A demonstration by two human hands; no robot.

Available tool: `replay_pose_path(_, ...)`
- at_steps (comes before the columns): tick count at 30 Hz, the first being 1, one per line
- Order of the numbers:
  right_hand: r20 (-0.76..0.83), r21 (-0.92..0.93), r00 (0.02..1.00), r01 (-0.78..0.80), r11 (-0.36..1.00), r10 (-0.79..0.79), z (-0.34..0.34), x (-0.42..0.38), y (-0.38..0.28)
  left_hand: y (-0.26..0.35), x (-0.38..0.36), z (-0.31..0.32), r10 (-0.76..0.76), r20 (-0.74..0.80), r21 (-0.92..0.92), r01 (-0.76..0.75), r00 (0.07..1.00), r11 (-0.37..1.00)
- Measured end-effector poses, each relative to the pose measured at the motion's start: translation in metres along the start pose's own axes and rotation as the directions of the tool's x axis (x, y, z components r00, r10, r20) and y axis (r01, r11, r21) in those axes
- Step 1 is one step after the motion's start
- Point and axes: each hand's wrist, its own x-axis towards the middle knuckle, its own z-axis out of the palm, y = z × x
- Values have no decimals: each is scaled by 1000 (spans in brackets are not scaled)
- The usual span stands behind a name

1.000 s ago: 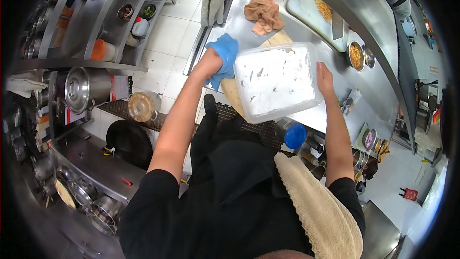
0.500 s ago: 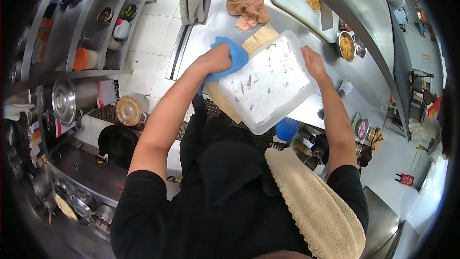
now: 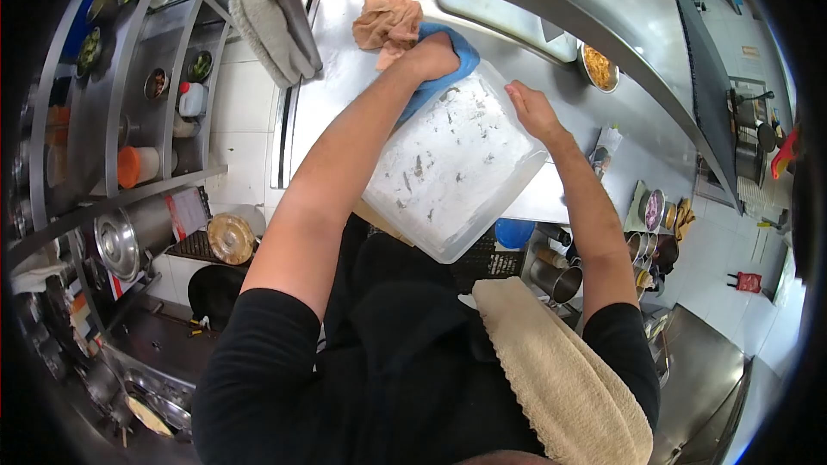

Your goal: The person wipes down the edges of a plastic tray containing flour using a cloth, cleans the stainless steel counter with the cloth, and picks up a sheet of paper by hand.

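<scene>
A translucent plastic container (image 3: 448, 164) with white, grey-marked contents or surface is tilted over the front of the steel counter. My left hand (image 3: 433, 57) is closed on a blue cloth (image 3: 461, 58) at the container's upper left edge. My right hand (image 3: 534, 109) rests against the container's upper right side, its fingers stretched out along the rim. A tan board or sheet (image 3: 385, 222) shows from under the container's lower left edge. Right behind my left hand lies a crumpled orange cloth (image 3: 387, 21).
A cutting board (image 3: 491, 13) and a bowl of orange shreds (image 3: 598, 67) stand at the counter's back, beneath an overhead steel shelf (image 3: 620, 39). Grey towels (image 3: 263, 30) hang at the left end. A blue lid (image 3: 514, 232) and metal pots (image 3: 556, 280) are below the front edge.
My left hand has moved right and up along the container's edge with the blue cloth. The container has shifted slightly left and down in view. The camera view has turned.
</scene>
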Motion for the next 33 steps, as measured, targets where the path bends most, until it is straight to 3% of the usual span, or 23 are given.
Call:
replay_pose_path(2, -43, 48, 999, 19, 999, -17, 0, -6, 0, 32, -6, -18, -46, 55, 67, 42, 997, 997)
replay_pose_path(5, -50, 60, 999, -2, 998, 5, -3, -10, -9, 40, 9, -20, 38, 204, 30, -45, 978, 999)
replay_pose_path(8, -47, 31, 999, -11, 999, 12, -3, -10, -6, 51, 2, -27, -5, 190, 40, -3, 982, 999)
replay_pose_path(11, -53, 18, 998, -18, 1000, 19, -3, -13, -6, 28, 16, 3, -55, 95, -129, 67, 994, 989)
replay_pose_path(14, -75, -55, 997, 20, 998, -24, 0, -13, 1, 12, 13, 13, -126, -26, -116, 122, 992, 986)
replay_pose_path(16, -62, -52, 998, -4, 999, 1, 0, -14, 1, 16, -24, -15, -102, -52, -433, 70, 993, 899)
replay_pose_path(18, -64, -46, 998, -14, 999, 11, 0, -13, 0, 12, -67, -49, -82, -48, -608, 36, 995, 793)
replay_pose_path(20, -91, -34, 996, -22, 999, 19, 2, -13, 0, -4, -104, -81, -46, 0, -669, 34, 999, 742)
replay_pose_path(22, -126, -68, 991, 33, 997, -41, 5, -12, 3, -62, -118, -92, 76, -121, -711, -140, 990, 690)
replay_pose_path(24, -193, -91, 971, 122, 988, -138, 10, -11, 15, -55, -176, -116, -144, -176, -757, -40, 974, 652)
replay_pose_path(27, -156, -67, 983, 84, 994, -94, 5, -15, 8, -83, -238, -137, -241, -212, -752, -1, 947, 659)
replay_pose_path(30, -222, 7, 969, 110, 994, -106, 12, -17, 12, -93, -294, -144, -379, -227, -765, 76, 897, 640)
replay_pose_path(33, -276, -30, 960, 35, 999, -42, 5, -26, 7, -102, -334, -148, -381, -288, -743, 46, 879, 668)
